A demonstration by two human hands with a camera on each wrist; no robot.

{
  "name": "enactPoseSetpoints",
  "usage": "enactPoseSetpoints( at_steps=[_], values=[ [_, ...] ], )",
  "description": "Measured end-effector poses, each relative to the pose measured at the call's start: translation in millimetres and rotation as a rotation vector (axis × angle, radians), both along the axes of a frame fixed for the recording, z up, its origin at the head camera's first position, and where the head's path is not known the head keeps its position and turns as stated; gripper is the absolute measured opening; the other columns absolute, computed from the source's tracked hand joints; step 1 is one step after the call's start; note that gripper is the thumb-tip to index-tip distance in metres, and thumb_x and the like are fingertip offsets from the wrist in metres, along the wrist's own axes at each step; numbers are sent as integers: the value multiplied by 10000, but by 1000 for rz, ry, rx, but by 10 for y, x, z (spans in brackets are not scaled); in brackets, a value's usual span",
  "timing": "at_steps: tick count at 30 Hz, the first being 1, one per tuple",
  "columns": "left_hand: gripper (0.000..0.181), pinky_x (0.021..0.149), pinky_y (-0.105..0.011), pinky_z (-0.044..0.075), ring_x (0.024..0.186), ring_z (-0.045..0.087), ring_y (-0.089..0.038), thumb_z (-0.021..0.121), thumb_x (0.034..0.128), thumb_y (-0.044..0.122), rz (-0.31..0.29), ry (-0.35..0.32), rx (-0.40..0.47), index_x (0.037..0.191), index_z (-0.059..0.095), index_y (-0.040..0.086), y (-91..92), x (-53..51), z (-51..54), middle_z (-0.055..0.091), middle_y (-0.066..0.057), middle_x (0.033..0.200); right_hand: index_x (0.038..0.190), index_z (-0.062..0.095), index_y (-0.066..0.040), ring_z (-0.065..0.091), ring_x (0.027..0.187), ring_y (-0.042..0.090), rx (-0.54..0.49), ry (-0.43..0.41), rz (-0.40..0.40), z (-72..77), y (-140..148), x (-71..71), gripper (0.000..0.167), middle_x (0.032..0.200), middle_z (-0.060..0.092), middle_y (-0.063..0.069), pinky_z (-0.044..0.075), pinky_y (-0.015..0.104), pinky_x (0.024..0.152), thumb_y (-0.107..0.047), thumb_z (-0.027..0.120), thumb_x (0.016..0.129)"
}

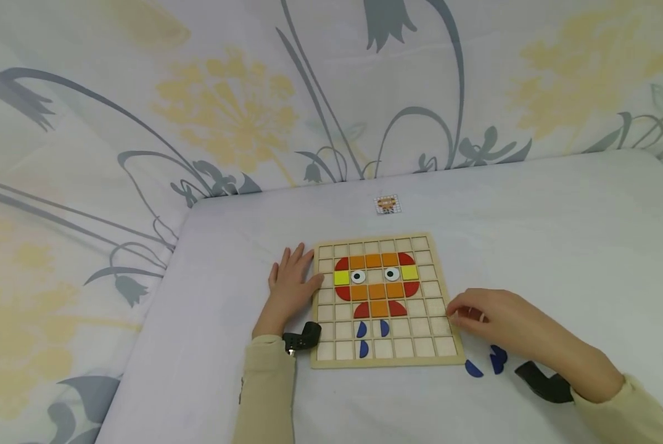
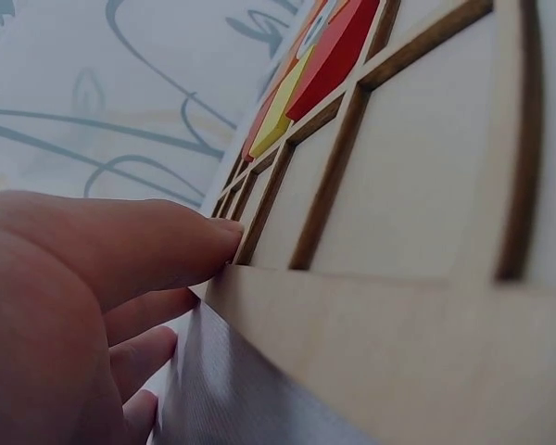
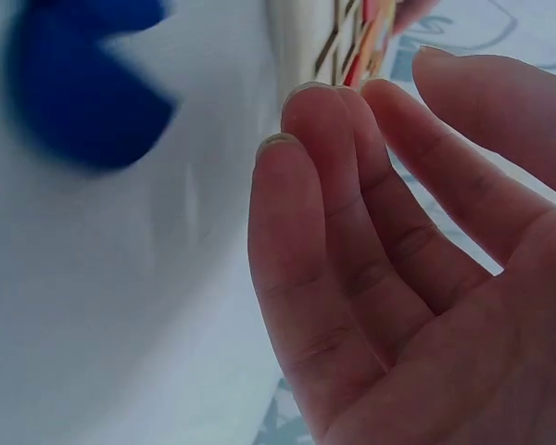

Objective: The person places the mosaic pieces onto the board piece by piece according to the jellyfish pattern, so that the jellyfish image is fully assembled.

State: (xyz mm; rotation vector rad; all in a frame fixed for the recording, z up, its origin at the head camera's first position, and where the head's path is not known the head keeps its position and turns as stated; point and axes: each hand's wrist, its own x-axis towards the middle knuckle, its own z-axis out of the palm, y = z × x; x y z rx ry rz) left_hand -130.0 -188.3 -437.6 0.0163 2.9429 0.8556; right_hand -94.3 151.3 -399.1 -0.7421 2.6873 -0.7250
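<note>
A wooden grid board (image 1: 387, 364) lies on the white cloth, with a face-like pattern of red, orange and yellow tiles and two eye discs. Below the pattern, three blue half-round tiles (image 1: 384, 328) sit in separate cells. My left hand (image 1: 290, 288) lies along the board's left side, fingers extended; in the left wrist view its thumb (image 2: 167, 246) touches the rim. At the board's right edge hovers my right hand (image 1: 500, 316), loosely curved. The right wrist view shows nothing between its fingers (image 3: 296, 222). Loose blue half-round tiles (image 1: 473, 369) lie just below that hand.
A small printed card (image 1: 387, 204) with a similar grid picture lies beyond the board. Behind the table surface (image 1: 559, 234) hangs a flower-patterned cloth (image 1: 353, 92), which continues on the left side. Dark wrist cameras (image 1: 303, 338) sit on both wrists.
</note>
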Motion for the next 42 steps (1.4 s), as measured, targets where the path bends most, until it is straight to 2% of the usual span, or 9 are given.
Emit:
enactPoseSetpoints(
  at_steps=[3,9,13,17,20,26,34,42],
  values=[
    [552,1030,-484,-12,1352,7,-253,504,878,308,0,2,-2,1379,350,135,0,0,2,165,-53,1476,943,641,-190,458,659,33,34,0,-26,-33,133,50,135,730,518,-146,428,206,574,-242,628,818],
    [547,1032,-478,-13,1352,7,-245,502,880,309,2,-2,1,1378,352,141,7,14,19,164,-46,1477,961,607,-203,412,589,4,116,-59,-78,-138,350,189,207,659,467,-145,382,199,527,-349,620,815],
    [546,1031,-481,-14,1352,9,-245,498,880,308,1,-1,-3,1379,350,143,6,11,20,164,-47,1477,1021,533,-213,380,516,8,177,-107,-106,-177,426,298,374,618,436,-137,327,200,469,-489,601,778],
    [546,1031,-480,-16,1352,8,-242,493,882,311,2,0,-2,1381,347,145,2,14,19,161,-41,1478,1097,464,-204,392,508,40,242,-161,-147,-185,419,379,548,614,452,-125,319,219,457,-583,592,723],
    [546,1031,-481,-15,1352,9,-245,492,882,311,4,2,-1,1381,348,142,-3,15,18,160,-42,1478,1096,458,-201,394,510,45,250,-139,-154,-197,381,411,506,608,456,-131,319,222,466,-512,631,736],
    [549,1028,-489,-10,1351,13,-262,495,879,308,1,6,3,1377,351,127,0,19,17,168,-61,1475,1016,487,-217,344,466,15,204,-50,-147,-219,326,433,269,585,422,-145,290,202,437,-246,632,790],
    [550,1030,-481,-11,1352,13,-253,495,881,313,0,4,5,1379,349,131,15,24,27,166,-53,1476,1002,507,-203,315,432,56,211,30,-168,-168,233,372,255,548,401,-117,258,207,422,-143,543,756],
    [544,1029,-480,-14,1352,15,-251,501,882,309,2,10,13,1373,359,123,12,23,24,173,-57,1474,980,552,-191,300,433,57,193,76,-143,-127,184,307,248,534,377,-101,229,204,423,-110,551,745]
  ],
)
